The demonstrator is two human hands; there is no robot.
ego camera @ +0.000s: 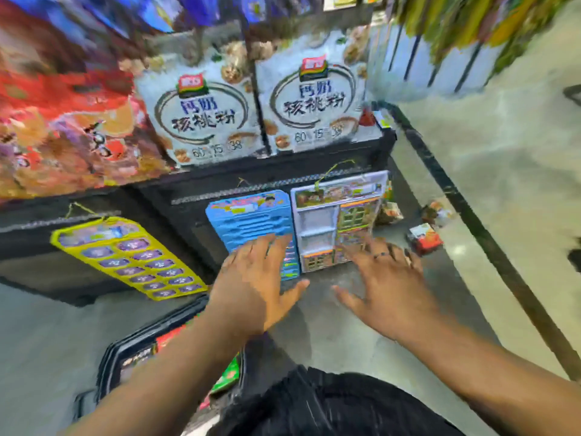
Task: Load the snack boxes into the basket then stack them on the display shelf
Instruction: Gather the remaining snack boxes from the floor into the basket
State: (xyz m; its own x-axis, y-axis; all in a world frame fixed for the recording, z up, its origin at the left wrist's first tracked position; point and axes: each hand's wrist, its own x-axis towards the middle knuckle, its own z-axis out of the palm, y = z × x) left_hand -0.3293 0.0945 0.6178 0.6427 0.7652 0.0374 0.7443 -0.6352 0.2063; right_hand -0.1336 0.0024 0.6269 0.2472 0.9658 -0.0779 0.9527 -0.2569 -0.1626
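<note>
Head cam's pretty smeared, but both grips look empty: left grip (254, 278) and right grip (386, 278) have fingers spread apart, holding nothing, low over the floor. The basket (125, 350) sits below and behind the left grip with some snack boxes (169, 336) in it. A few loose boxes (424, 240) lie on the floor just right of the right grip. I'd swing right, take one squarely by its sides rather than a corner, then carry it across to the basket.

Single head-worn view, angled forward and down, close above the display shelf (220, 180).
</note>
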